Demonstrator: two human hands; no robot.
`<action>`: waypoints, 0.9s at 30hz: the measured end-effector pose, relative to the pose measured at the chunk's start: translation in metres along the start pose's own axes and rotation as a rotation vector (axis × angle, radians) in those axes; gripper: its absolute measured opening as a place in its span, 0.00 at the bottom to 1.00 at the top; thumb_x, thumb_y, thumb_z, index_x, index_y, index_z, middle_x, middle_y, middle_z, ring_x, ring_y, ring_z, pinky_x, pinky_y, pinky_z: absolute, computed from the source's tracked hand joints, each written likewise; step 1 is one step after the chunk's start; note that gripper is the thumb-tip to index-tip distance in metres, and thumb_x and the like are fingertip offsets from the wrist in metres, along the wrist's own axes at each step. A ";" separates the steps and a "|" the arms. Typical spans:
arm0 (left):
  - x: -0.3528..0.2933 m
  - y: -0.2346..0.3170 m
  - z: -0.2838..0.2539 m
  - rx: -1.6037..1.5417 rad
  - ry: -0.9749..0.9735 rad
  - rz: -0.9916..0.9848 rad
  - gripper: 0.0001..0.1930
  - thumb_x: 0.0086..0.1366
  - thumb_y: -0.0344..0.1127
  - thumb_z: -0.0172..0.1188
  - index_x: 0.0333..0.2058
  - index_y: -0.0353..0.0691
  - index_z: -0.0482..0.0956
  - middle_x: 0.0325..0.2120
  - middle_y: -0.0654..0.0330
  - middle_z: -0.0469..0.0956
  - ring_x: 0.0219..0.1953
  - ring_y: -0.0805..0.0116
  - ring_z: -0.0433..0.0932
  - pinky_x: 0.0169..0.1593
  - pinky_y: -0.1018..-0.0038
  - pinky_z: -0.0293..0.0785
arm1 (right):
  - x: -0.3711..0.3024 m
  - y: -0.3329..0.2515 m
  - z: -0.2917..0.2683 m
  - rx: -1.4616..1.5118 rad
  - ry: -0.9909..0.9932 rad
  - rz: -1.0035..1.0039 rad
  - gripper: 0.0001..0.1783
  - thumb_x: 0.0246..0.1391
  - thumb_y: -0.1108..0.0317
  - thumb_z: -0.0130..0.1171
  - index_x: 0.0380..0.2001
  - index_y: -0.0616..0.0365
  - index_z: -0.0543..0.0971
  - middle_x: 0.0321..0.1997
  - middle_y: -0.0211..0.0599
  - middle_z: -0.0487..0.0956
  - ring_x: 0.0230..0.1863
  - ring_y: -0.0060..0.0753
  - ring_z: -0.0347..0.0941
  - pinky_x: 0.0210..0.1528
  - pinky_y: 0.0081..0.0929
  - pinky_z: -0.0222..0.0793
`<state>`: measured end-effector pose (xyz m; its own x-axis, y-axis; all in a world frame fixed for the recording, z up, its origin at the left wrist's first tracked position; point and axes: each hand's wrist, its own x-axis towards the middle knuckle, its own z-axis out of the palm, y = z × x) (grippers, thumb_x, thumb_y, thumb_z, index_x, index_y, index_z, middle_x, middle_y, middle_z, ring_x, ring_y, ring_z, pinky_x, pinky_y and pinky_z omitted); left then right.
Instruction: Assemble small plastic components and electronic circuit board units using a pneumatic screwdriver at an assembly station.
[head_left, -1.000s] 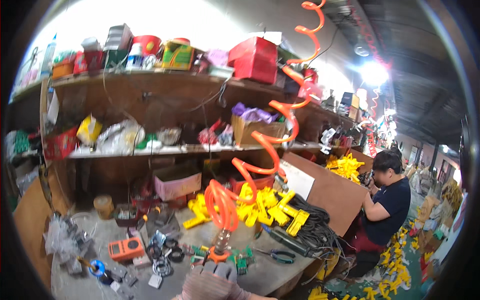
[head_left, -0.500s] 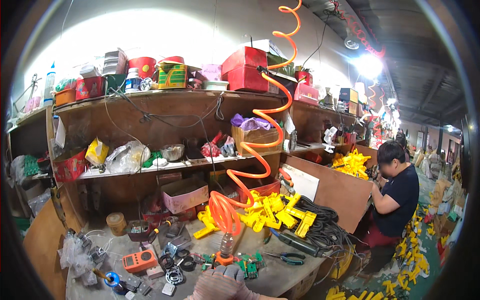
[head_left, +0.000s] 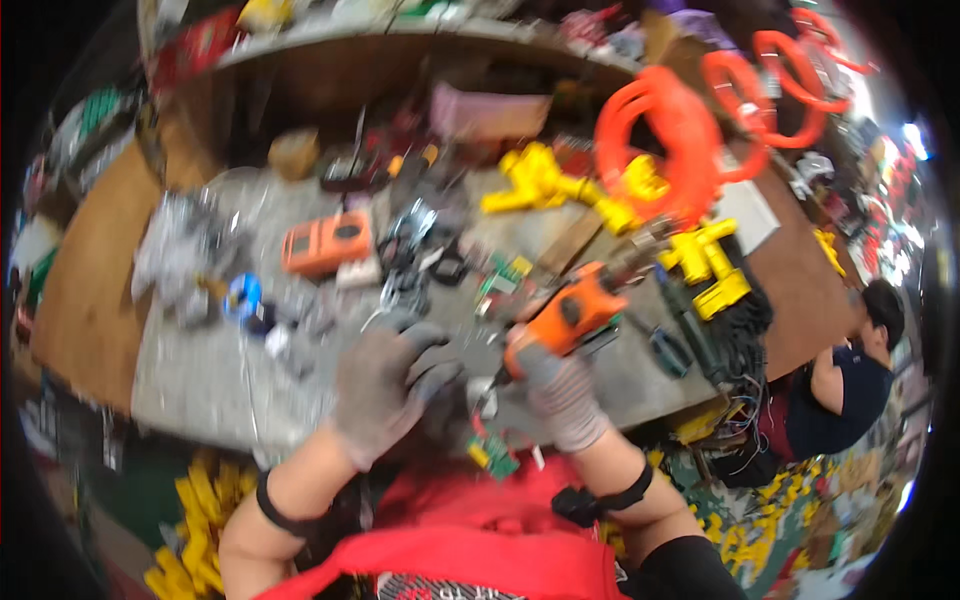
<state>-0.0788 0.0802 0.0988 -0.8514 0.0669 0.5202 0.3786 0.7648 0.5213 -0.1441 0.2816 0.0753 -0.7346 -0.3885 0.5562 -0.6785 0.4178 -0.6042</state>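
Observation:
My right hand, in a striped grey glove, is closed around an orange air screwdriver. Its body slants up to the right, toward the coiled orange hose. To the left, my gloved left hand hovers over the table's front edge, blurred, fingers bent and apart. I make out nothing held in it. Between and below the hands is a green circuit board with wires, near my red apron. More green circuit boards lie on the table just beyond the screwdriver.
An orange multimeter and a blue spool lie on the left, near clear plastic bags. Yellow plastic parts are heaped at the back. Pliers and black cables are on the right. A co-worker sits beyond.
The view has tilted down toward the table. The air screwdriver, earlier standing on the table, is now in my right hand, its hose stretched to the upper right. Both hands now show.

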 end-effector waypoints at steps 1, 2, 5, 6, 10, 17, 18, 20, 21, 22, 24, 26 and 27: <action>-0.011 -0.014 0.012 -0.051 0.001 0.007 0.14 0.58 0.41 0.63 0.41 0.41 0.78 0.38 0.53 0.75 0.41 0.50 0.74 0.46 0.62 0.70 | 0.006 -0.011 0.004 0.568 0.093 0.245 0.09 0.53 0.76 0.57 0.37 0.51 0.75 0.39 0.37 0.74 0.37 0.42 0.72 0.40 0.33 0.71; -0.021 -0.014 0.014 -0.052 -0.009 -0.072 0.14 0.58 0.41 0.63 0.41 0.41 0.78 0.38 0.53 0.75 0.41 0.50 0.74 0.46 0.62 0.70 | 0.005 -0.001 -0.001 0.148 0.005 -0.051 0.08 0.55 0.74 0.58 0.39 0.53 0.74 0.38 0.36 0.72 0.35 0.37 0.70 0.40 0.29 0.70; -0.023 -0.019 0.027 -0.140 -0.087 -0.197 0.15 0.58 0.42 0.62 0.41 0.42 0.78 0.37 0.53 0.76 0.42 0.49 0.74 0.46 0.62 0.71 | 0.021 -0.028 0.004 0.625 0.154 0.395 0.15 0.51 0.68 0.60 0.42 0.58 0.72 0.38 0.29 0.72 0.37 0.21 0.68 0.41 0.23 0.67; -0.025 -0.019 0.029 -0.126 -0.102 -0.181 0.15 0.58 0.42 0.62 0.41 0.42 0.78 0.37 0.53 0.76 0.42 0.49 0.74 0.45 0.61 0.71 | 0.023 -0.027 0.005 0.584 0.174 0.384 0.19 0.49 0.65 0.59 0.44 0.57 0.71 0.38 0.30 0.71 0.36 0.21 0.68 0.42 0.22 0.66; -0.028 -0.022 0.038 -0.110 -0.231 -0.217 0.16 0.56 0.43 0.63 0.41 0.43 0.78 0.36 0.53 0.77 0.40 0.49 0.76 0.42 0.60 0.72 | 0.018 -0.017 0.005 0.566 0.193 0.366 0.26 0.47 0.61 0.59 0.48 0.63 0.68 0.39 0.39 0.74 0.35 0.30 0.76 0.40 0.26 0.72; -0.029 -0.002 0.076 -0.082 -0.221 -0.263 0.16 0.52 0.42 0.67 0.37 0.43 0.78 0.29 0.54 0.78 0.34 0.51 0.77 0.36 0.60 0.72 | 0.014 -0.028 0.001 0.659 0.117 0.375 0.27 0.47 0.63 0.60 0.49 0.64 0.67 0.42 0.40 0.72 0.36 0.31 0.74 0.45 0.30 0.73; -0.028 -0.001 0.080 -0.117 -0.234 -0.290 0.15 0.51 0.41 0.67 0.35 0.42 0.78 0.28 0.54 0.78 0.34 0.51 0.77 0.35 0.60 0.72 | 0.014 -0.031 0.001 0.684 0.107 0.399 0.27 0.46 0.63 0.60 0.49 0.63 0.66 0.42 0.39 0.71 0.37 0.31 0.73 0.46 0.31 0.72; -0.027 0.000 0.082 -0.131 -0.251 -0.327 0.14 0.51 0.40 0.67 0.34 0.42 0.77 0.28 0.54 0.78 0.33 0.50 0.77 0.35 0.60 0.72 | 0.013 -0.024 0.008 0.694 0.179 0.372 0.27 0.46 0.62 0.59 0.48 0.63 0.66 0.38 0.38 0.71 0.36 0.31 0.72 0.45 0.31 0.71; -0.026 0.001 0.083 -0.143 -0.262 -0.368 0.13 0.52 0.40 0.67 0.33 0.41 0.77 0.27 0.54 0.78 0.33 0.50 0.77 0.34 0.60 0.72 | 0.013 -0.021 0.010 0.706 0.247 0.341 0.27 0.46 0.61 0.59 0.48 0.63 0.67 0.35 0.38 0.71 0.35 0.30 0.70 0.44 0.30 0.70; -0.026 0.002 0.084 -0.142 -0.268 -0.368 0.13 0.52 0.40 0.67 0.33 0.41 0.77 0.27 0.54 0.78 0.33 0.50 0.77 0.34 0.60 0.72 | 0.013 -0.018 0.009 0.707 0.250 0.345 0.27 0.46 0.61 0.59 0.48 0.63 0.67 0.35 0.38 0.71 0.35 0.30 0.70 0.44 0.30 0.70; -0.025 0.004 0.085 -0.109 -0.257 -0.379 0.13 0.52 0.40 0.67 0.32 0.41 0.77 0.28 0.53 0.78 0.33 0.50 0.77 0.34 0.60 0.72 | 0.014 -0.012 0.006 0.711 0.239 0.303 0.28 0.45 0.59 0.58 0.47 0.62 0.66 0.29 0.36 0.68 0.32 0.28 0.67 0.41 0.30 0.67; -0.024 0.007 0.084 -0.103 -0.257 -0.392 0.12 0.52 0.40 0.67 0.32 0.41 0.77 0.28 0.52 0.78 0.33 0.50 0.77 0.34 0.59 0.72 | 0.016 -0.016 0.000 0.711 0.193 0.325 0.28 0.45 0.57 0.57 0.47 0.63 0.65 0.27 0.35 0.66 0.30 0.28 0.65 0.39 0.30 0.66; -0.024 0.007 0.084 -0.098 -0.252 -0.404 0.12 0.52 0.40 0.67 0.32 0.41 0.77 0.28 0.52 0.78 0.33 0.50 0.77 0.34 0.59 0.72 | 0.016 -0.017 0.000 0.726 0.206 0.332 0.28 0.45 0.57 0.57 0.47 0.63 0.65 0.27 0.35 0.66 0.30 0.29 0.65 0.39 0.30 0.65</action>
<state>-0.0865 0.1381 0.0336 -0.9941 -0.0609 0.0896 0.0217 0.6984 0.7153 -0.1446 0.2681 0.0942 -0.9304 -0.1506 0.3343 -0.3071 -0.1783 -0.9348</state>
